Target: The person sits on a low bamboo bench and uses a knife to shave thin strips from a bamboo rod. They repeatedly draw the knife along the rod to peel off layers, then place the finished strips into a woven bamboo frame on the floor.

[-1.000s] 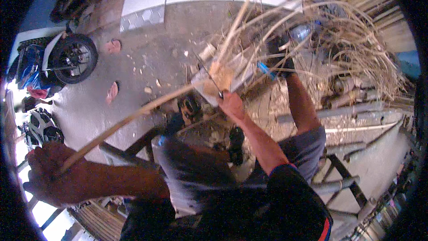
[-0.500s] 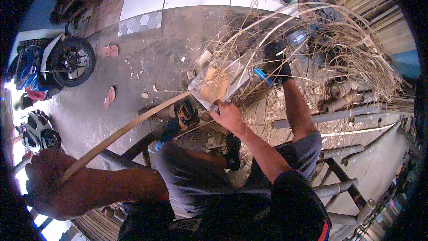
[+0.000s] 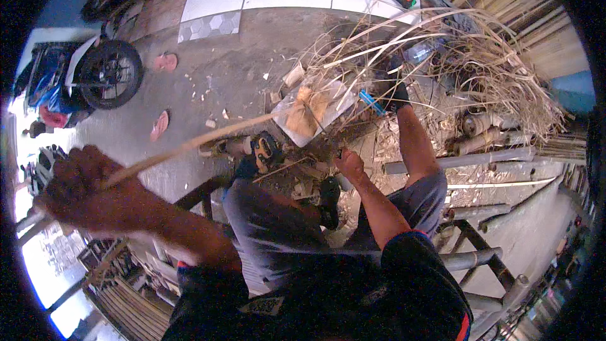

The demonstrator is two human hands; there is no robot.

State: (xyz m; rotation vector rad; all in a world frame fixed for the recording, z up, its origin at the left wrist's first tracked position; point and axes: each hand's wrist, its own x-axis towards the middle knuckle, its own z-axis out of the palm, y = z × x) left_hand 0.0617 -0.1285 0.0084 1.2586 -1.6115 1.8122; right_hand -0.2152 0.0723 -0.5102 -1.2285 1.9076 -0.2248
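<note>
My left hand (image 3: 85, 186), raised at the far left, is closed around a long, pale bamboo strip (image 3: 196, 142). The strip slants up to the right, its far end by a whitish slab (image 3: 293, 135) with a tan pad (image 3: 303, 113) on it. To the right of the slab's near edge, my right hand (image 3: 350, 165) is closed on what looks like a knife; a thin dark line, perhaps its blade, points up-left across the pad. Its handle is mostly hidden by my fingers.
Tangled bamboo shavings (image 3: 486, 69) heap at the right, above bamboo poles (image 3: 473, 145). A black-and-yellow object (image 3: 266, 150) lies near my left knee. Pink sandals (image 3: 160, 124) and a motorcycle wheel (image 3: 112, 74) stand left. A blue-handled item (image 3: 371, 102) is beside my foot.
My left hand has risen with the strip. My right hand has moved right and slightly down, away from the slab's edge. The whole view has shifted slightly.
</note>
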